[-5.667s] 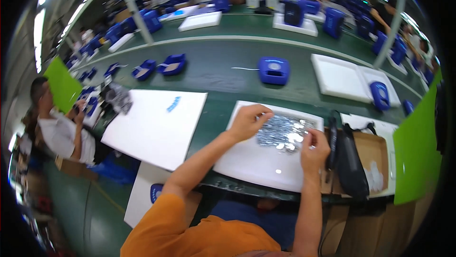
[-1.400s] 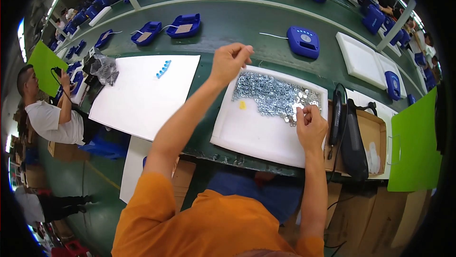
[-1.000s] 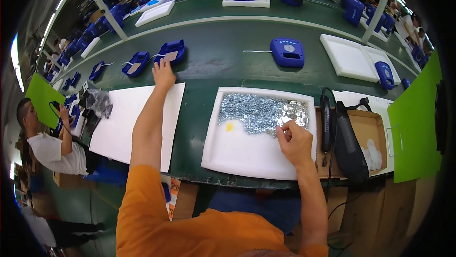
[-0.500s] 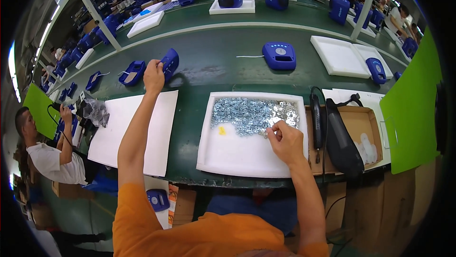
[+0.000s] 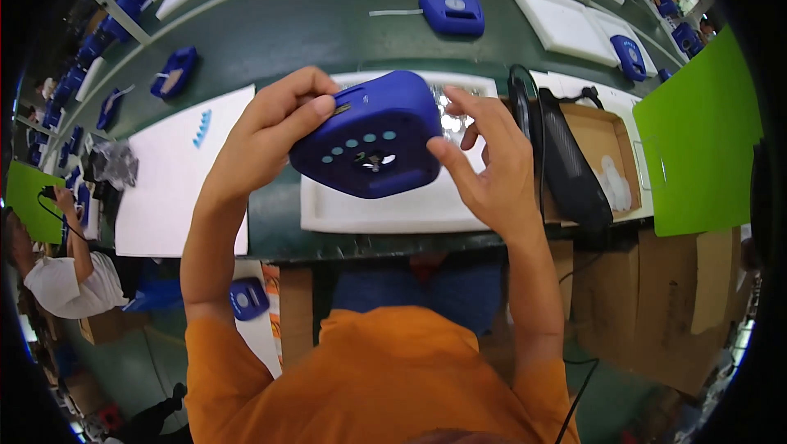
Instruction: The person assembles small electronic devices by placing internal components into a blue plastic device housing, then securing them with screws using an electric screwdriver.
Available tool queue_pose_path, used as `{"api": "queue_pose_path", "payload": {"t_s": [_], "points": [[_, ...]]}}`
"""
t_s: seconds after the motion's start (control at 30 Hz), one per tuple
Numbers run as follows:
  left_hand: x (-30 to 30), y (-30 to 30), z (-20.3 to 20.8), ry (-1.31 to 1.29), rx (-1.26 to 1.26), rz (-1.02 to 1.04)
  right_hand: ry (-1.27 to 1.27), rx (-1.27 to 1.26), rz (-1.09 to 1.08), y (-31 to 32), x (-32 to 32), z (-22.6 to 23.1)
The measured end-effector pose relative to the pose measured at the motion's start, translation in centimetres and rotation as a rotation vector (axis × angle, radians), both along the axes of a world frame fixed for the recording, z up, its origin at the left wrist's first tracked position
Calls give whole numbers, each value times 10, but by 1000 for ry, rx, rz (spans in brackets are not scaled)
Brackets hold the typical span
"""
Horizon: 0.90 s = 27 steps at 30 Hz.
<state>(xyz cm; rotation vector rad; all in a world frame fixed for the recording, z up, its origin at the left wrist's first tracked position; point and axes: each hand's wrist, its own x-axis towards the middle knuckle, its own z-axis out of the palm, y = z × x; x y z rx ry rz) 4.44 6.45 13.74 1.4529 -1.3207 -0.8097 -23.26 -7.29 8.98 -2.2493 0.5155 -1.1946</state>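
Observation:
In front of my chest, a blue plastic housing [image 5: 385,124] is held up and tilted, with a row of light-blue round spots and a hole in its face. My left hand [image 5: 275,120] grips its left edge, thumb on top. At its right edge, my right hand [image 5: 492,157] has thumb and fingers spread; whether the thumb touches the housing I cannot tell. Below lies a white foam tray [image 5: 344,213], where shiny metal pieces show beyond the housing; the housing hides most of them.
A white board [image 5: 176,190] with a light-blue strip [image 5: 202,128] lies left. Another blue housing [image 5: 452,11] with a pale cable sits farther back. To the right are a black tool [image 5: 570,165], a cardboard box [image 5: 592,126] and a green panel [image 5: 701,141]. A co-worker sits at far left.
My left hand has brought the blue housing from the back left to in front of me. My right hand has lifted off the metal pieces and its fingers have spread.

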Motion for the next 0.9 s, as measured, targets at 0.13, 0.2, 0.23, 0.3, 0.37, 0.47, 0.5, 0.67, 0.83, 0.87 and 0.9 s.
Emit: {"api": "queue_pose_path", "payload": {"t_s": [0.13,0.2,0.23,0.3,0.37,0.47,0.5,0.67,0.83,0.87,0.9], "points": [[-7,-12,-9,43,36,-135,117,64,36,-5,-15,-5],[-7,-17,-16,96,58,-150,144,177,73,-4,-20,-4],[-7,-19,-23,113,84,-159,150,181,76,-5,-21,-5],[-14,-22,-36,135,114,-164,128,287,84,-6,-25,-12],[-23,-27,-47,370,56,-2,94,352,72,-8,-27,-19],[0,-25,-76,283,194,6,6,547,7,-17,-28,-28],[4,-24,-82,238,254,71,4,547,6,-21,-28,-32],[9,-3,-92,-63,272,132,165,790,-55,-40,-28,-70],[1,-1,-95,-698,394,189,339,830,-74,-54,-26,-82],[5,-4,-105,-877,185,207,421,781,-82,-57,-24,-77],[8,-7,-114,-1050,-30,224,502,730,-88,-58,-23,-72]]}}
